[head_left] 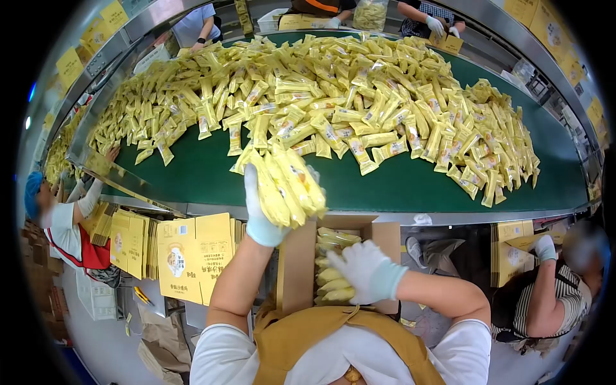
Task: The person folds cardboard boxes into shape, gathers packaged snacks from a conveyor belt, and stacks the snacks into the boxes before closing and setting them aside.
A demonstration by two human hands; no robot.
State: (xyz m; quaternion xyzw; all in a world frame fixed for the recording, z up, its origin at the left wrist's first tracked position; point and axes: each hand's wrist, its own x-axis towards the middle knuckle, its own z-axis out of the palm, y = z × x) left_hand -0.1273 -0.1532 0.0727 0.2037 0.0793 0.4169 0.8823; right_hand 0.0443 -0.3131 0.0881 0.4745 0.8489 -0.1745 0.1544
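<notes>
My left hand point(258, 208), in a white glove, is closed around a bunch of yellow wrapped snack packets point(287, 186), held in front of the belt's near edge. Below and to the right, an open cardboard box point(297, 266) stands before my body. Rows of yellow packets point(335, 282) lie inside it. My right hand point(367, 273), gloved too, rests over the box's right side with its fingers stretched out on those packets. Beyond both hands, a large heap of the same packets point(308, 102) covers much of the green conveyor belt point(212, 183).
Flattened yellow cartons point(192, 256) stand stacked at left. A person point(74, 224) in a blue cap works at far left, another point(555, 295) in a striped top at right. More people's hands point(436, 25) are across the belt. A metal rail point(462, 217) edges it.
</notes>
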